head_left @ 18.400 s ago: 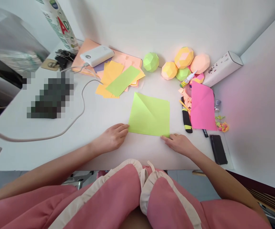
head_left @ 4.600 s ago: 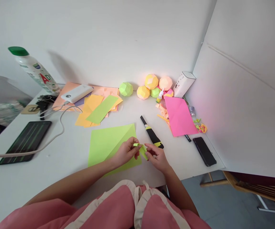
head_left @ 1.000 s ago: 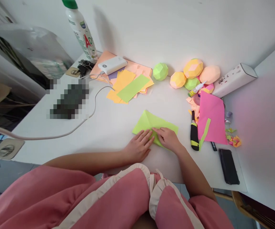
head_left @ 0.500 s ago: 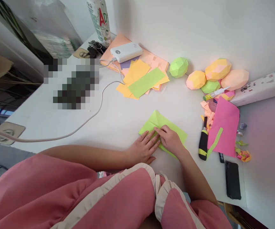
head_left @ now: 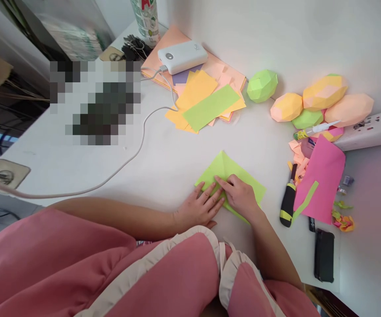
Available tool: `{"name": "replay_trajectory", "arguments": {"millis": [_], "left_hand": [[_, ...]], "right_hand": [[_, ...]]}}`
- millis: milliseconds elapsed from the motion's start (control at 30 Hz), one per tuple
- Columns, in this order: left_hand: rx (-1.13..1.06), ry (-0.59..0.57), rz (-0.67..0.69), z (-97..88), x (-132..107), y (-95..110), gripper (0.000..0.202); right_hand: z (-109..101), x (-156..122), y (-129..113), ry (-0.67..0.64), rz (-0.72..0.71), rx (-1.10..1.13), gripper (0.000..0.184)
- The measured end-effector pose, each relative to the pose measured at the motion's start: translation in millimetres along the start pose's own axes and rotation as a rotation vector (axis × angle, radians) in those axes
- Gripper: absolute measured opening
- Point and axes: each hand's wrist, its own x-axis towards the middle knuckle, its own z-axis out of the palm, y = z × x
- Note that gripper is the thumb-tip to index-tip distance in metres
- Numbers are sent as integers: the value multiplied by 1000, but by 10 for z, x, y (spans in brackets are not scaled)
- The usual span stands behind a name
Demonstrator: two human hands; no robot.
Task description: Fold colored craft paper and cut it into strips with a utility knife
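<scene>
A light green sheet of paper (head_left: 226, 167) lies on the table, with crease lines meeting near its far corner. My left hand (head_left: 202, 207) rests flat on its near left edge, fingers spread. My right hand (head_left: 241, 196) is on the same sheet, just right of the left fingers. Its index finger reaches out and presses on the paper near a crease, while the other fingers are curled in. No object shows in either hand. Part of the sheet's near edge is covered by my hands.
Behind the sheet are yellow and green paper pieces (head_left: 210, 108) and a white power bank (head_left: 183, 57) with a cable. Faceted paper shapes (head_left: 324, 92) sit along the wall. To the right lie a utility knife (head_left: 288, 204), pink paper (head_left: 322, 185) and a black phone (head_left: 324, 255).
The camera view has shifted slightly. Both hands stay on the green paper in nearly the same pose, with the right index finger still pressing near the crease.
</scene>
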Motion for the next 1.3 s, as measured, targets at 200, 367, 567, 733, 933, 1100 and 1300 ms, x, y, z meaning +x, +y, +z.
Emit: {"name": "replay_trajectory", "arguments": {"millis": [200, 367, 567, 733, 933, 1100, 1300], "left_hand": [[1, -3, 5, -14, 6, 1, 58], [31, 34, 6, -11, 9, -4, 59], [4, 3, 4, -17, 17, -14, 57], [-46, -21, 8, -12, 16, -21, 57], [-79, -15, 3, -8, 14, -22, 56], [-110, -54, -1, -3, 4, -16, 57], [-81, -29, -7, -9, 2, -3, 54]], "right_hand": [[-26, 6, -13, -36, 11, -14, 47], [-23, 7, -17, -37, 8, -23, 48], [-19, 13, -24, -22, 8, -25, 47], [-23, 32, -37, -38, 23, -67, 51], [-13, 39, -48, -47, 27, -92, 54], [-13, 46, -57, -72, 36, -112, 56], [-49, 86, -92, -145, 58, -128, 58]]}}
